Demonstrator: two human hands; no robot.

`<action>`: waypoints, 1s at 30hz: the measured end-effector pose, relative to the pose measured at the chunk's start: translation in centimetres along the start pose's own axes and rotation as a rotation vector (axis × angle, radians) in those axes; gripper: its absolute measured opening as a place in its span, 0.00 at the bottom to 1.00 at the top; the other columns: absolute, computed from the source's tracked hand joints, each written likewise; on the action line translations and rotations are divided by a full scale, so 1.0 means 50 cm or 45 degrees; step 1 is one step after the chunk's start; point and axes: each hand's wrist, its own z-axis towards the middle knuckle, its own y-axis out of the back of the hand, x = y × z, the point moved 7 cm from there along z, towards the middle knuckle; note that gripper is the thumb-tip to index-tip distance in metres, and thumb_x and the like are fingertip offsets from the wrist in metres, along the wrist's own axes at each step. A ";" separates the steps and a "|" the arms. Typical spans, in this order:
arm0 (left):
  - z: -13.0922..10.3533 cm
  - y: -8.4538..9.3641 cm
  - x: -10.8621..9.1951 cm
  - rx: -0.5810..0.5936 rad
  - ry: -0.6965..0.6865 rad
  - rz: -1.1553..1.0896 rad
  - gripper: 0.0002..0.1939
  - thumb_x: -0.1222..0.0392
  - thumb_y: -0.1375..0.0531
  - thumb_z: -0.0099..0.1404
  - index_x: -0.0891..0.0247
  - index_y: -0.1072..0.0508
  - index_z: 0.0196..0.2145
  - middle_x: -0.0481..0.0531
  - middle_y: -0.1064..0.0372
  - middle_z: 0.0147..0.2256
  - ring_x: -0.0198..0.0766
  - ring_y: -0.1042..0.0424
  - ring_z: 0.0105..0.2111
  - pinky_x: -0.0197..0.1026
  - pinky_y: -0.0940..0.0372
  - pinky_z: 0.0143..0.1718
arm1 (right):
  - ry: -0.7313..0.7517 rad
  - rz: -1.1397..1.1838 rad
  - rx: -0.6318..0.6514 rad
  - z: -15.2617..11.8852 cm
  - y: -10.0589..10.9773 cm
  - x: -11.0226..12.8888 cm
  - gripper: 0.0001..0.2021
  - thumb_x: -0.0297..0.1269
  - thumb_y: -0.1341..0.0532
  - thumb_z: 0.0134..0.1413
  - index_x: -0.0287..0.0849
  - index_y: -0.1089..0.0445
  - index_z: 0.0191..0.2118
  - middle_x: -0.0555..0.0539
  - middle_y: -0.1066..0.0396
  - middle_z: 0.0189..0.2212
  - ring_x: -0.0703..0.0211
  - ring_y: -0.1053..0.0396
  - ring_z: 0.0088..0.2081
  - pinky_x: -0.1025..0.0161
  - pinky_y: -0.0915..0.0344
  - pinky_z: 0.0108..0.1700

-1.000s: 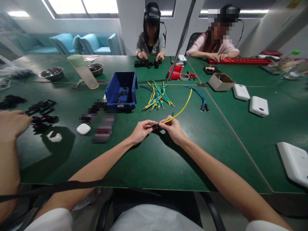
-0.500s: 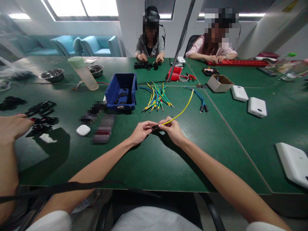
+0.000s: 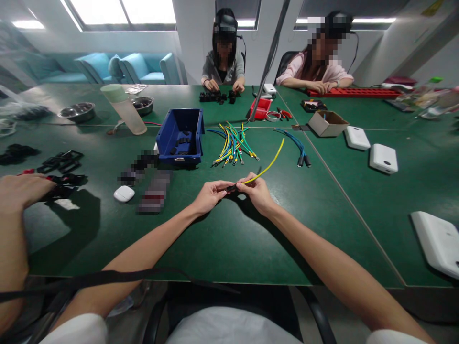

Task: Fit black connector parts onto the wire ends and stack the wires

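My left hand [image 3: 211, 197] pinches a small black piece [image 3: 231, 188], probably a sleeve, low over the green table. Close against it, the fingers of my right hand [image 3: 257, 192] are closed on a yellow wire [image 3: 269, 166]. The wire curves up and away to the right, its far end free. Where wire and black piece meet is hidden by my fingertips. Beyond my hands lies a loose pile of yellow, green and blue wires [image 3: 233, 145] with metal ring ends. To its right rest blue wires [image 3: 296, 142] with black sleeves on their near ends.
A blue bin [image 3: 195, 134] holding small black pieces stands left of the wires. Farther left are a tilted bottle [image 3: 124, 112], a white case [image 3: 124, 193] and another person's hand [image 3: 27, 188] over black parts. Two people sit opposite. White boxes [image 3: 383, 158] stand at right.
The yellow wire's far end has shifted slightly left and down, away from the blue wires. At left, the other person's hand has moved right over the black parts. My hands stay nearly in place.
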 end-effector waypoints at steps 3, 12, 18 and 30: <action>0.000 0.001 0.001 -0.005 0.008 -0.006 0.17 0.64 0.35 0.54 0.67 0.24 0.44 0.58 0.26 0.44 0.45 0.27 0.46 0.52 0.41 0.56 | -0.005 0.019 0.013 0.001 0.000 -0.002 0.17 0.42 0.29 0.39 0.43 0.37 0.28 0.50 0.28 0.27 0.59 0.29 0.30 0.61 0.33 0.35; 0.000 0.003 0.003 -0.031 0.022 0.020 0.19 0.63 0.36 0.54 0.67 0.24 0.45 0.58 0.25 0.43 0.44 0.26 0.43 0.52 0.39 0.54 | 0.001 0.028 0.028 0.003 -0.001 0.000 0.18 0.44 0.29 0.39 0.44 0.38 0.28 0.51 0.29 0.26 0.59 0.30 0.29 0.61 0.33 0.36; -0.011 -0.015 -0.014 -0.029 -0.059 0.305 0.16 0.61 0.40 0.59 0.64 0.24 0.46 0.56 0.26 0.45 0.45 0.28 0.46 0.50 0.39 0.54 | 0.068 -0.073 -0.027 0.001 0.003 0.022 0.18 0.48 0.29 0.39 0.44 0.37 0.27 0.51 0.30 0.26 0.61 0.33 0.27 0.62 0.35 0.31; -0.029 -0.063 0.019 0.123 0.198 -0.319 0.24 0.60 0.33 0.56 0.68 0.30 0.50 0.63 0.27 0.45 0.41 0.25 0.40 0.43 0.35 0.46 | 0.153 -0.113 0.030 -0.009 -0.011 0.053 0.17 0.47 0.31 0.44 0.47 0.39 0.31 0.55 0.36 0.22 0.63 0.36 0.21 0.64 0.38 0.23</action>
